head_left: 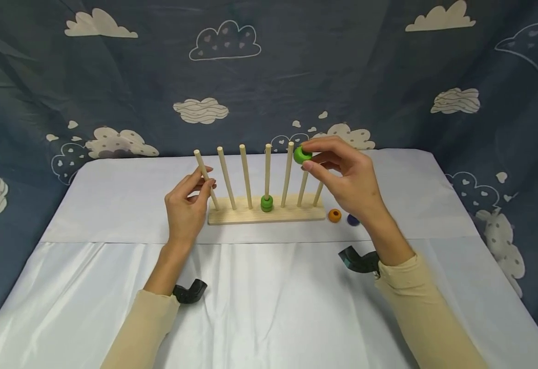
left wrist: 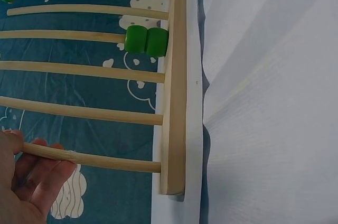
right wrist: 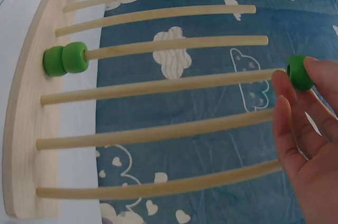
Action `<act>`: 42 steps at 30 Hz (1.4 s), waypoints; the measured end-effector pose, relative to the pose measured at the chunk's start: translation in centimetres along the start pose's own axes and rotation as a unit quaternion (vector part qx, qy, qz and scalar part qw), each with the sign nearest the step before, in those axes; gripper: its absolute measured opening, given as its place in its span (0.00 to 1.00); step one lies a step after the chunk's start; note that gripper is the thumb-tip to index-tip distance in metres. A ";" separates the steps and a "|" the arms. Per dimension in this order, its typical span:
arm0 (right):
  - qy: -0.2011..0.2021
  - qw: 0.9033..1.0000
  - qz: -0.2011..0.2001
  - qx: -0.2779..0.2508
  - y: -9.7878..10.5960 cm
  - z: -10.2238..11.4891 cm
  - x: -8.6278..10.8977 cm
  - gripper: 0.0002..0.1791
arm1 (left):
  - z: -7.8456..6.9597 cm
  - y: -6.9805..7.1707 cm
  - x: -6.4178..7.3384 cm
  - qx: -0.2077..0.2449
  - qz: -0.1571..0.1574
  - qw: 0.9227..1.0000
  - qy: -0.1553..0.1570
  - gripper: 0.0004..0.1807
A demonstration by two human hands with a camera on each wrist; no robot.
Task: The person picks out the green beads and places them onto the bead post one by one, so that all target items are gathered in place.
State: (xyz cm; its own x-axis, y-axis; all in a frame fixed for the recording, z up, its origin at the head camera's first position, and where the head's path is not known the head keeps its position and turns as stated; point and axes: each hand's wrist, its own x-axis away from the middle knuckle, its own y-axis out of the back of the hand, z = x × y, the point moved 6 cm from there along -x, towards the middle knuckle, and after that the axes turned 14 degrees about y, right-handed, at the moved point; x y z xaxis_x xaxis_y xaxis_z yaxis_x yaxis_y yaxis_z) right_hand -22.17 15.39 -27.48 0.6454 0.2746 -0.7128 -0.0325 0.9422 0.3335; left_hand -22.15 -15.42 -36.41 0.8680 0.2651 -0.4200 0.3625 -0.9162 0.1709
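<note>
A wooden stand [head_left: 269, 217] carries a row of several upright pegs. Two green beads [head_left: 266, 203] are stacked at the bottom of the middle peg, also plain in the right wrist view as green beads [right wrist: 65, 58]. My left hand [head_left: 187, 205] holds the leftmost peg [left wrist: 105, 160] between thumb and fingers, near its upper part. Between thumb and fingertips, my right hand [head_left: 347, 171] pinches another green bead [right wrist: 300, 72]. That bead is close beside the top of the peg [head_left: 287, 171] just right of the middle one; its hole shows in the head view.
An orange bead [head_left: 334, 215] and a dark blue bead [head_left: 353, 220] lie on the white cloth by the stand's right end. The white-covered table [head_left: 260, 307] runs back to a dark cloud-patterned curtain [head_left: 269, 77]. Black wrist mounts [head_left: 190, 292] stick out from both wrists.
</note>
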 end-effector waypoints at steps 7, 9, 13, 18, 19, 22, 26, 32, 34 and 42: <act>0.005 1.000 -0.006 -0.006 -0.8 0.2 -0.7 0.18 | 0.0 0.0 -0.1 0.001 0.003 1.000 -0.001 0.14; 0.007 1.000 -0.005 -0.012 -1.1 0.2 -0.8 0.18 | -0.1 0.1 -0.1 0.000 0.001 1.000 -0.001 0.14; 0.010 0.999 -0.006 -0.030 -1.6 0.1 -1.1 0.17 | 0.0 0.1 -0.1 -0.004 -0.004 1.000 -0.002 0.13; 0.017 0.999 -0.010 -0.048 -2.0 0.1 -1.3 0.17 | -0.1 0.1 0.1 -0.004 -0.002 1.000 0.001 0.13; 0.018 0.998 -0.011 -0.051 -2.1 0.1 -1.3 0.17 | -0.1 0.1 0.1 -0.003 -0.002 1.000 0.001 0.13; 0.016 0.998 -0.010 -0.056 -2.3 0.1 -1.3 0.16 | -0.2 0.0 0.2 -0.003 -0.003 1.000 0.002 0.13; 0.011 0.998 -0.005 -0.057 -2.6 0.0 -1.5 0.16 | -0.2 0.0 0.2 -0.001 -0.004 1.000 0.003 0.13; 0.015 0.998 0.000 -0.067 -3.3 0.2 -2.0 0.16 | 0.0 0.0 0.2 -0.004 -0.005 1.000 0.001 0.13; 0.013 0.997 -0.002 -0.073 -3.5 0.2 -2.1 0.16 | 0.1 0.0 0.2 -0.003 -0.005 1.000 0.001 0.13; 0.007 0.997 -0.010 -0.080 -4.2 -0.3 -2.2 0.17 | 0.1 0.0 0.1 -0.004 -0.010 1.000 -0.003 0.13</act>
State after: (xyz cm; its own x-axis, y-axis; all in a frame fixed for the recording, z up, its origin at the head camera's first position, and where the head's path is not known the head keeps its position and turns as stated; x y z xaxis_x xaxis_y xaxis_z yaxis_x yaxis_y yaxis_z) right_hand -23.66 10.89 -27.46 0.6358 0.2579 -0.7275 -0.1419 0.9655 0.2182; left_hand -22.07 -15.46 -36.57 0.8587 0.2806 -0.4289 0.3814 -0.9088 0.1690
